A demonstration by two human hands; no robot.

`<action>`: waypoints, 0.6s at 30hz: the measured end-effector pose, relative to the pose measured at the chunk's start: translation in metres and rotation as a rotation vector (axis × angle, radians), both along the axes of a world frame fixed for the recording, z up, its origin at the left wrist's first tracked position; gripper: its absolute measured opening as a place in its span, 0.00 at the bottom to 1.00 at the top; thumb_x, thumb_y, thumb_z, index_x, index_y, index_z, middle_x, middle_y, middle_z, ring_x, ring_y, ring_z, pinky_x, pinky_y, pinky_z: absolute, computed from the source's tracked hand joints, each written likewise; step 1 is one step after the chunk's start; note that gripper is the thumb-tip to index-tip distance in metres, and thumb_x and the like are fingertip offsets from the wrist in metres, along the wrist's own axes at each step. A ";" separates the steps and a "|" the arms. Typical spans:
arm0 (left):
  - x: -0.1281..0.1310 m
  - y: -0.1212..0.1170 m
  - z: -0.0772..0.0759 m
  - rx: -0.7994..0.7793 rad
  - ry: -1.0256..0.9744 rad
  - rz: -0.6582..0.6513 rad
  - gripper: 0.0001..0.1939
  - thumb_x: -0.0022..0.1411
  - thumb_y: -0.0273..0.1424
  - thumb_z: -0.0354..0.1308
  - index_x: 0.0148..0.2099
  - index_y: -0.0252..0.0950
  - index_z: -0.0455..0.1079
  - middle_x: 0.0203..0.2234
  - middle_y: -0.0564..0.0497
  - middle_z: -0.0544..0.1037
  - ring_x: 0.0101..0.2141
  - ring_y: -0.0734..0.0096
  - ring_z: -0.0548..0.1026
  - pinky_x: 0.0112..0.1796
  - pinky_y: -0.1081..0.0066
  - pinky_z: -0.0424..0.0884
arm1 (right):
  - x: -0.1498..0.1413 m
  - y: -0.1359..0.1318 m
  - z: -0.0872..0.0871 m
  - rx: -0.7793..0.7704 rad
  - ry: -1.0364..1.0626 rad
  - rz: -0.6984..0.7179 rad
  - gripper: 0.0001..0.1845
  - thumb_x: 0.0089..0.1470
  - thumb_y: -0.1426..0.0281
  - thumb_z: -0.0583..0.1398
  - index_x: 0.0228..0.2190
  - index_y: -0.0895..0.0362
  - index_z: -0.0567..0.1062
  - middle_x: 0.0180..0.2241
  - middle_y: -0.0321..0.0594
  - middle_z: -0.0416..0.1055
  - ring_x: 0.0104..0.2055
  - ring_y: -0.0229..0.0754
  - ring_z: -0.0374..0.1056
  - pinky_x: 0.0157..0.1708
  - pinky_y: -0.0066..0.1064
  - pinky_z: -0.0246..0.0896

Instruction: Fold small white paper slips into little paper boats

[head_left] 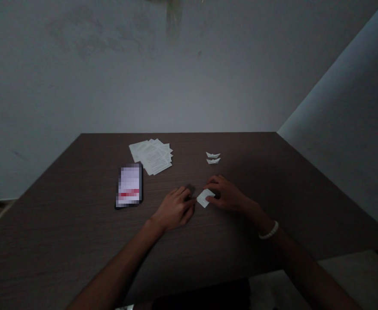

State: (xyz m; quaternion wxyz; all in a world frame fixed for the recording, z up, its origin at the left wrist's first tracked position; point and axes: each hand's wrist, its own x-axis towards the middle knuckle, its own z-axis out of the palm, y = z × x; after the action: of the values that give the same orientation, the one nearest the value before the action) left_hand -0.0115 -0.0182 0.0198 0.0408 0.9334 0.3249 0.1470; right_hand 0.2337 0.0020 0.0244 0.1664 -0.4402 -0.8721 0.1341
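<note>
A small white folded paper (204, 199), turned like a diamond and bearing rows of print, lies between my two hands. My right hand (225, 193) has its thumb over the paper's right side, with the fingers curved around behind its upper corner. From the other side, my left hand (176, 208) reaches in with loosely bent fingers, thumb apart. One of its fingertips is at the paper's left corner; whether it presses there is hard to see in the dim light. Beyond the right hand sit two small paper boats (213, 161), one behind the other.
A fanned stack of printed paper sheets (152, 156) lies at the back left of the dark wooden table (88, 172). Nearer, a phone (129, 185) with a lit, blurred screen lies flat. Walls (189, 86) border the table at the back and right.
</note>
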 end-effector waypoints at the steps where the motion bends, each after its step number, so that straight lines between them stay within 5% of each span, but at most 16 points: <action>1: 0.000 0.000 0.000 0.000 0.002 0.001 0.13 0.64 0.31 0.51 0.46 0.37 0.74 0.40 0.44 0.69 0.43 0.59 0.66 0.41 0.61 0.67 | 0.002 -0.003 0.002 -0.017 -0.003 0.012 0.19 0.51 0.65 0.65 0.45 0.54 0.76 0.45 0.45 0.67 0.47 0.47 0.64 0.48 0.40 0.62; 6: 0.001 0.000 -0.001 0.003 0.004 -0.004 0.13 0.64 0.32 0.51 0.46 0.36 0.73 0.40 0.43 0.69 0.42 0.58 0.67 0.41 0.60 0.67 | 0.006 -0.015 0.005 -0.030 -0.007 0.028 0.26 0.44 0.63 0.69 0.46 0.54 0.75 0.47 0.45 0.67 0.48 0.48 0.64 0.50 0.43 0.60; 18: 0.000 0.001 -0.005 -0.057 -0.042 0.040 0.20 0.63 0.43 0.53 0.49 0.33 0.69 0.43 0.42 0.70 0.46 0.55 0.67 0.47 0.57 0.67 | 0.000 -0.020 -0.001 0.002 0.022 0.038 0.17 0.53 0.62 0.64 0.45 0.52 0.77 0.44 0.43 0.70 0.45 0.44 0.66 0.48 0.39 0.62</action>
State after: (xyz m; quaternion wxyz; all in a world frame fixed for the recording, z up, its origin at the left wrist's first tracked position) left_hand -0.0111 -0.0176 0.0153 0.0714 0.9218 0.3468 0.1580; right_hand 0.2341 -0.0176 0.0237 0.1737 -0.4221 -0.8785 0.1411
